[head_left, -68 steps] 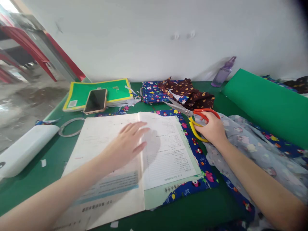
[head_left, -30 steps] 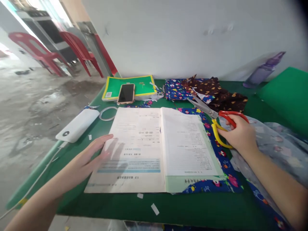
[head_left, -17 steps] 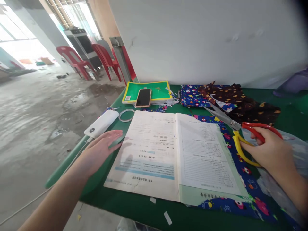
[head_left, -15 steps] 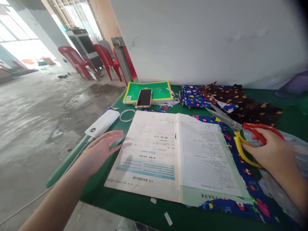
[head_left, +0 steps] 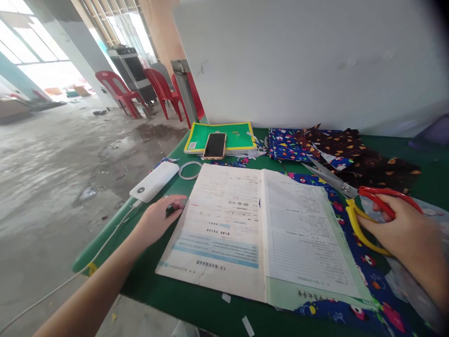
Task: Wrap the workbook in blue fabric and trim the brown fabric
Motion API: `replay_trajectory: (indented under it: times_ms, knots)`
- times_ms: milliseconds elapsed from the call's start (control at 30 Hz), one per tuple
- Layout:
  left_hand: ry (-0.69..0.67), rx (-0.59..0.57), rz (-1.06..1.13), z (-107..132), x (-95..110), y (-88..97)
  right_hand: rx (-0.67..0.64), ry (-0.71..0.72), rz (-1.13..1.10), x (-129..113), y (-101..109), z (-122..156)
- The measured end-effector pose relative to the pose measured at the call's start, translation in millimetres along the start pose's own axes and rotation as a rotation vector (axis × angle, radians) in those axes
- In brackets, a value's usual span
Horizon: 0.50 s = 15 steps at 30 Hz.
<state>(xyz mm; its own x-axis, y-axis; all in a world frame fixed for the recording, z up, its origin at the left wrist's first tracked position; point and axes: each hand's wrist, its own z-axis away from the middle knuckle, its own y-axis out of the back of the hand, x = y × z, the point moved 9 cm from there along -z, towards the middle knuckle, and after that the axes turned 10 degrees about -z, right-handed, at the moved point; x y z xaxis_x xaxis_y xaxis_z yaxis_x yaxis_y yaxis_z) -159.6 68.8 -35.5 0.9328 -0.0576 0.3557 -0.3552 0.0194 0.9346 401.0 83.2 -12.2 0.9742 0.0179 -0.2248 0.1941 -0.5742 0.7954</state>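
Note:
An open booklet (head_left: 259, 229) lies flat on blue patterned fabric (head_left: 354, 290) on the green table (head_left: 196, 309). My left hand (head_left: 157, 217) rests on the table at the booklet's left edge, fingers curled so the tips touch the page edge. My right hand (head_left: 409, 234) grips the red and yellow handles of large scissors (head_left: 351, 192), whose blades point away to the left over the fabric.
A white power bank (head_left: 154, 181) with a cable and a tape ring (head_left: 189, 170) lie left of the booklet. A phone (head_left: 214, 145) sits on a green notebook (head_left: 231, 133) by the wall. Brown and blue fabric pieces (head_left: 351, 150) are piled behind. Red chairs (head_left: 122, 96) stand beyond the table's left edge.
My left hand slid off the pages to the booklet's left edge and curled its fingers. The view swung left. My right hand stayed on the scissors.

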Motion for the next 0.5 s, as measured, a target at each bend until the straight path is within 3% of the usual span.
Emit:
replay_trajectory:
  times_ms: [167,367,433,500]
  knots:
    - [0.045,0.091,-0.061,-1,-6,12.9,-0.015,-0.019,-0.004,1,-2,0]
    - [0.02,0.345,-0.271,5,-9,48.1,0.002,-0.013,-0.035,-5,1,-1]
    - [-0.026,0.369,-0.308,7,-2,48.4,0.011,-0.002,-0.067,-5,2,1]
    - [-0.049,0.307,-0.32,8,5,38.4,-0.014,-0.011,-0.11,-3,0,2]
